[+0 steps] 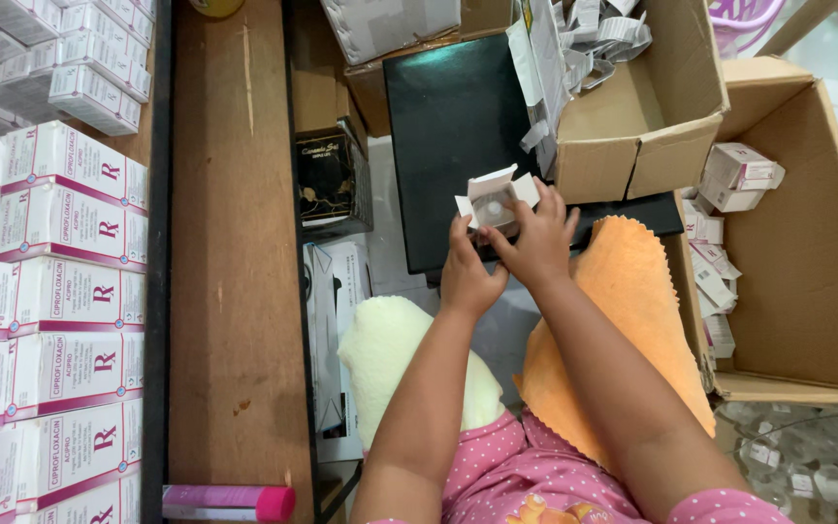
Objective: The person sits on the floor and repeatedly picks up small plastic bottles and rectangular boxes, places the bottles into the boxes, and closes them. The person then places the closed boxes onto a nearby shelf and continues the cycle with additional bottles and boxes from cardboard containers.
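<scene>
**Small carton open in both hands, many packed, loose stock still waiting**

Pink dotted sleeves (535, 480) sit closest to the lens, and two bare forearms run up from them over an orange cloth (632, 320) and a pale cream cushion (395, 354).

Largest in view is the brown wooden shelf (235, 243) on the left, with rows of white-and-magenta medicine boxes (60, 291) stacked along its outer edge and a pink tube (230, 503) lying at its near end. On the right stands a big cardboard box (817, 252) holding a loose heap of small white cartons (720, 243). A second, smaller cardboard box (652, 126) above it holds folded paper leaflets (584, 39). Between them lies the black worktop (448, 136), and a dark printed box (332, 180) stands just beside its left edge.

Over the near edge of that worktop the small white carton (495, 202) is held up, its top flaps spread open and a small round item visible inside. Left hand (467, 277) grips it from below on the left side; right hand (535, 243) closes around its right side, fingers curled on the flap.

Judging by this, the carton is filled but not yet shut. The heap on the right suggests a good share is done, though I cannot tell finished cartons from unfinished ones
</scene>
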